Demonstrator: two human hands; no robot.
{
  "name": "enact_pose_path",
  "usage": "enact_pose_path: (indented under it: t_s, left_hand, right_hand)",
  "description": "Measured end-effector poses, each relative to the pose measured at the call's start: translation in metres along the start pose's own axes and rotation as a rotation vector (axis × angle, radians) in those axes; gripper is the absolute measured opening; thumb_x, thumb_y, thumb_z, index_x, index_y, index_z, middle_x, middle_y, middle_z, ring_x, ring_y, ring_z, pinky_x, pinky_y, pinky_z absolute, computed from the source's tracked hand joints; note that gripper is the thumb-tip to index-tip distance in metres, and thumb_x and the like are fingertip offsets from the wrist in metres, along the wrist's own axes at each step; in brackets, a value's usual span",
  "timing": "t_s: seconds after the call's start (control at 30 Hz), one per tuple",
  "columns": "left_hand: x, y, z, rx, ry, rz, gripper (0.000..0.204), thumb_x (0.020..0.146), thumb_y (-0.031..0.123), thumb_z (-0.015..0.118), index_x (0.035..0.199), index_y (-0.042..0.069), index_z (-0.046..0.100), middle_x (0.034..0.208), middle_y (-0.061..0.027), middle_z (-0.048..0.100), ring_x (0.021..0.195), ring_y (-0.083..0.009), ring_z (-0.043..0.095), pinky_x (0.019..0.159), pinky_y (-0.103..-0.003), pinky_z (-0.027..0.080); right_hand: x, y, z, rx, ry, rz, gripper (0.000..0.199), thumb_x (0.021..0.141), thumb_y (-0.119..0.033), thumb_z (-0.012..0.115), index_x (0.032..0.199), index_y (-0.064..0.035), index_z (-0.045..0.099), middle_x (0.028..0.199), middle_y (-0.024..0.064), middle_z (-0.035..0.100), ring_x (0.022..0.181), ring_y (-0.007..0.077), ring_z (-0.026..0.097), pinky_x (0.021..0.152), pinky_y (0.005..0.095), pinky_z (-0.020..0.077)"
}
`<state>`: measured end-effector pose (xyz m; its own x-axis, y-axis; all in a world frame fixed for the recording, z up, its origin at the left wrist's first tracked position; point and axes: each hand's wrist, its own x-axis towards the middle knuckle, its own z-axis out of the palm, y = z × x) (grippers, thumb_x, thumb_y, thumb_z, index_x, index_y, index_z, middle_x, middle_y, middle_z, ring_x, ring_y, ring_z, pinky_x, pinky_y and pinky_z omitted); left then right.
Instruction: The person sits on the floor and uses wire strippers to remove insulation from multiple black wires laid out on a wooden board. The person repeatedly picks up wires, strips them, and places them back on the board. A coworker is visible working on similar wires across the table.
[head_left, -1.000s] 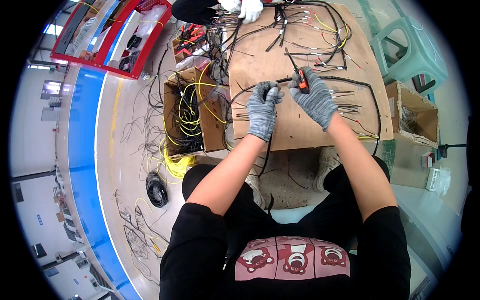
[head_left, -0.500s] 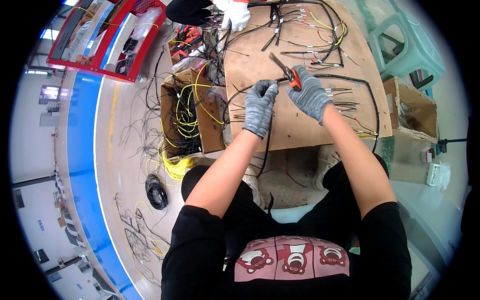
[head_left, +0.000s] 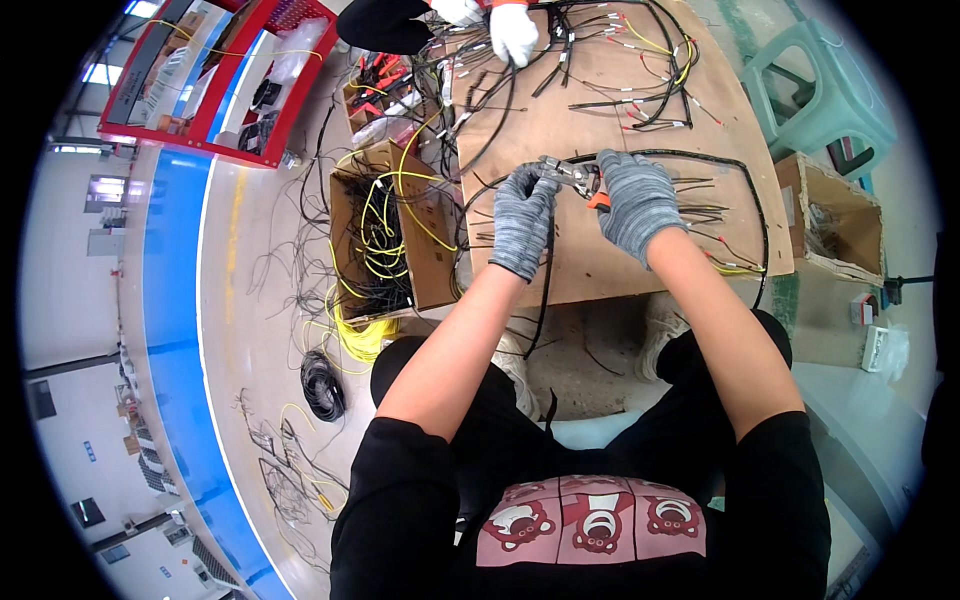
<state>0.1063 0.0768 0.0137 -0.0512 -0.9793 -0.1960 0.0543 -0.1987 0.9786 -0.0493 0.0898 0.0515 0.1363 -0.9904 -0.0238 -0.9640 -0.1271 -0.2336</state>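
Note:
My left hand [head_left: 522,222], in a grey knitted glove, is closed over the board with its fingertips pinched on a black cable. A length of that cable [head_left: 545,290] hangs below the glove past the board's near edge; the pinched part is mostly hidden. My right hand [head_left: 640,205], gloved alike, is wrapped round pliers [head_left: 572,174] with orange-red handles. The metal jaws point left and reach the fingertips of my left hand. Behind both hands a black wire harness [head_left: 690,154] with short branching ends lies on the wooden board [head_left: 600,265].
Across the board, a co-worker's white-gloved hand [head_left: 513,35] touches black cables. Left stands a cardboard box [head_left: 425,235] of black and yellow wires, with a black wire coil [head_left: 322,386] on the floor. Right are a green stool [head_left: 815,85] and another box [head_left: 840,215].
The pliers have swung from pointing up and away to pointing left, their jaws now at my left fingertips. The co-worker's hand has shifted right, and a second white glove shows.

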Motion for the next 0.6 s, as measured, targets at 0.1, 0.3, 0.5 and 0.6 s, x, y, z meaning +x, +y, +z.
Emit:
enact_pose_path:
  t_s: [0.1,0.3,0.5,0.6]
  left_hand:
    - [0.0018,0.0014,0.0013,0.001,-0.002,0.004,0.006,0.083,0.009,0.055,0.086,0.004,0.058,0.068,0.0026,0.052,0.055,-0.0047,0.043,0.050,-0.019,0.037]
    - [0.0032,-0.0019,0.0001,-0.004,-0.001,0.024,0.005,0.081,0.005,0.054,0.085,0.004,0.057,0.067,0.0026,0.052,0.055,-0.0047,0.042,0.049,-0.019,0.036]
    - [0.0026,-0.0011,0.0014,0.010,0.000,0.023,0.007,0.081,0.005,0.054,0.087,0.002,0.057,0.068,0.0022,0.052,0.055,-0.0054,0.042,0.050,-0.020,0.037]
    - [0.0039,-0.0027,-0.0002,0.018,-0.010,0.035,0.007,0.081,0.005,0.054,0.087,0.002,0.057,0.069,0.0022,0.052,0.056,-0.0055,0.042,0.052,-0.020,0.038]
  right_hand:
    - [0.0007,-0.0023,-0.0066,-0.011,-0.036,0.006,0.034,0.065,-0.014,0.065,0.094,-0.0043,0.050,0.090,0.0134,0.057,0.089,0.0272,0.055,0.078,0.0376,0.0420]
    - [0.0006,-0.0022,-0.0073,0.016,-0.036,0.005,0.028,0.066,-0.012,0.063,0.089,-0.0032,0.051,0.085,0.0143,0.058,0.084,0.0286,0.057,0.076,0.0377,0.0433]
    - [-0.0003,0.0009,-0.0086,0.105,-0.124,0.043,0.027,0.068,-0.012,0.062,0.089,-0.0026,0.049,0.083,0.0163,0.058,0.079,0.0319,0.058,0.070,0.0395,0.0456]
    - [-0.0008,-0.0006,-0.0102,0.134,-0.184,0.084,0.029,0.069,-0.013,0.062,0.092,-0.0027,0.048,0.084,0.0162,0.059,0.080,0.0323,0.058,0.070,0.0403,0.0456]
